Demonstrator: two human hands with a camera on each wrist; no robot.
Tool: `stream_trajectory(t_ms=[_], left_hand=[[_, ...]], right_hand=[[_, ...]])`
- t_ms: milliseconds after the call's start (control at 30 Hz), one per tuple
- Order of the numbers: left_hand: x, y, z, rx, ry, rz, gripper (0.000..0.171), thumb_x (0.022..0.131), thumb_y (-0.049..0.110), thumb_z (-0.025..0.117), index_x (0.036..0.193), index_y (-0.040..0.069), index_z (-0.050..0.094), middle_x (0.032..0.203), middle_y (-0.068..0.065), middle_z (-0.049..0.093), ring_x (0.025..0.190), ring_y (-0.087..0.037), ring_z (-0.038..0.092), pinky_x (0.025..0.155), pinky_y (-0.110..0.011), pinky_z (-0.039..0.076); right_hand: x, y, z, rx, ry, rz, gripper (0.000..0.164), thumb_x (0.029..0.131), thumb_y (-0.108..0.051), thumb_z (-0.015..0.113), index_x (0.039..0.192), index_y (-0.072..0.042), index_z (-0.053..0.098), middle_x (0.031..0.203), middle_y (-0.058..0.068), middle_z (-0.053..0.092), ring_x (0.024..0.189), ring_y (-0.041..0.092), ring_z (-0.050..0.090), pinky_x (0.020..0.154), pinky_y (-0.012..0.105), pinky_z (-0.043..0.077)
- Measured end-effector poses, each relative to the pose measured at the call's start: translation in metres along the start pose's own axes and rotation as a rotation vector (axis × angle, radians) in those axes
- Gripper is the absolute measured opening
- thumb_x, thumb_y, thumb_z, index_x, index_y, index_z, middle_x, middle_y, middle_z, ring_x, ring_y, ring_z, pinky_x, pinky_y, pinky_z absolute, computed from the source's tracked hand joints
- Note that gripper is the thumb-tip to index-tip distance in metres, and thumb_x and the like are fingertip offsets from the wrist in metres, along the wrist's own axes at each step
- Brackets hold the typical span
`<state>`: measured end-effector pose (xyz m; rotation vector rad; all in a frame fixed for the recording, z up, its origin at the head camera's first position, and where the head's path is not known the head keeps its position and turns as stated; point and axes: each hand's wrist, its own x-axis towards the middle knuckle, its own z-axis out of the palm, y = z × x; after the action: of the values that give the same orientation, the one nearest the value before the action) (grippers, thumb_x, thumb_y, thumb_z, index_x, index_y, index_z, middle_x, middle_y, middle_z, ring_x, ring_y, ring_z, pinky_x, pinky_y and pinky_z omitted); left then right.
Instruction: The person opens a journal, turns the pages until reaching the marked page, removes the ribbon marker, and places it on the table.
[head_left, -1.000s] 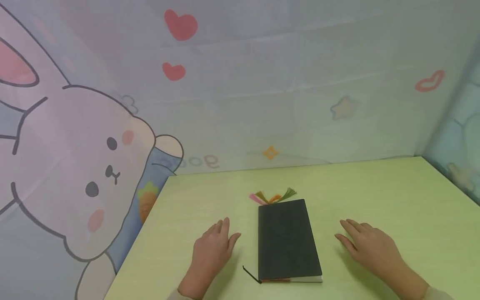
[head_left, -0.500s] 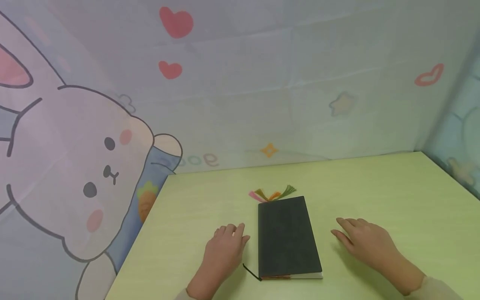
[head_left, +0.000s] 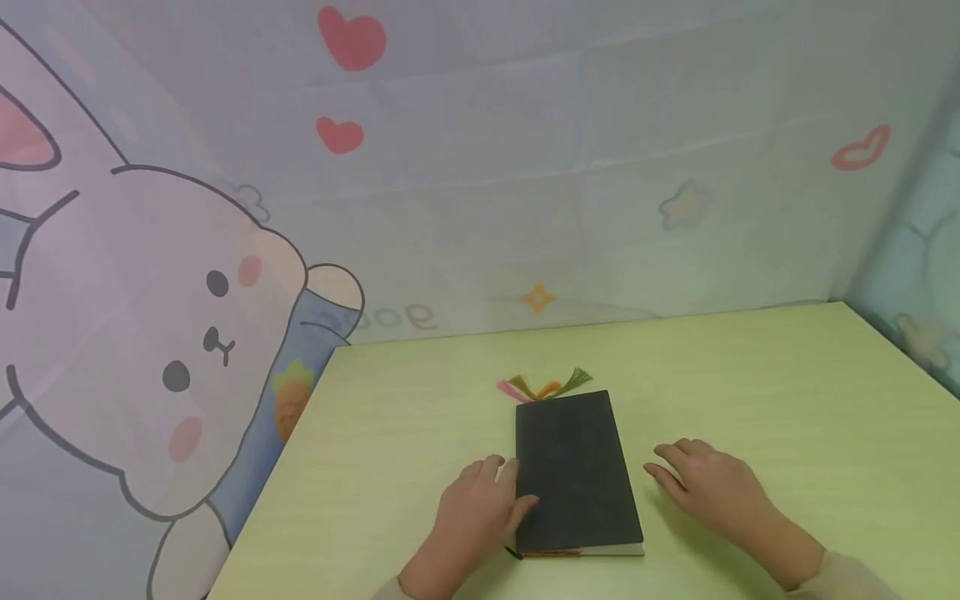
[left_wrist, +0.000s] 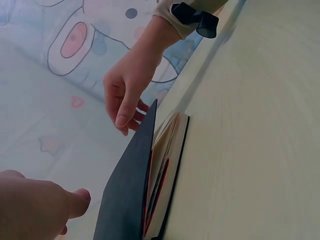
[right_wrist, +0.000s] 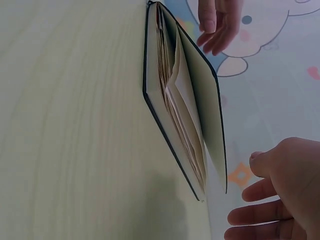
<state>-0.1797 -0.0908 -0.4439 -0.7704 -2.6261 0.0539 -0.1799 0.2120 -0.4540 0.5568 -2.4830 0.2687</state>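
A black-covered notebook (head_left: 577, 475) lies on the table, its cover lifted slightly from the pages, as both wrist views show. Coloured tassels (head_left: 576, 380) in pink, olive, orange and green stick out past its far edge. My left hand (head_left: 474, 508) hovers by the left edge, fingers relaxed, its thumb overlapping the cover in the head view. Most of a short black cord (head_left: 513, 552) at the near left corner is hidden behind this hand. Right of the notebook, apart from it, my right hand (head_left: 708, 483) is held above the table with loosely bent fingers and holds nothing.
The pale yellow-green table (head_left: 810, 400) ends at a cloth backdrop (head_left: 480, 208) printed with a rabbit, hearts and stars. Another cloth panel (head_left: 922, 267) stands along the right side. A dark strap (left_wrist: 195, 17) sits on the right sleeve.
My left hand has moved right, from beside the notebook to its left edge, its thumb now over the cover. The right hand has come slightly left, towards the notebook. The notebook stays put.
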Motion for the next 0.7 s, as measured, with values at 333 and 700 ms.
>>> stream_trajectory(t_ms=[333,700], left_hand=[[0.0,0.016,0.007,-0.001,0.017,0.133,0.055,0.087,0.055,0.054,0.114,0.006,0.062,0.1,-0.006,0.058,0.091,-0.019,0.06,0.082,-0.03,0.049],[-0.004,0.024,0.01,-0.062,0.032,0.179,0.072,0.083,0.067,0.048,0.117,0.005,0.062,0.103,-0.006,0.059,0.092,-0.019,0.059,0.084,-0.031,0.048]], right_hand=[[0.003,-0.012,0.008,0.039,-0.064,-0.019,0.02,0.079,-0.024,0.072,0.093,-0.01,0.069,0.084,-0.002,0.063,0.074,0.016,0.063,0.051,0.028,0.049],[0.004,-0.023,0.013,0.073,-0.209,0.022,0.035,0.089,-0.03,0.063,0.107,-0.002,0.066,0.094,0.003,0.063,0.085,0.019,0.063,0.065,0.035,0.052]])
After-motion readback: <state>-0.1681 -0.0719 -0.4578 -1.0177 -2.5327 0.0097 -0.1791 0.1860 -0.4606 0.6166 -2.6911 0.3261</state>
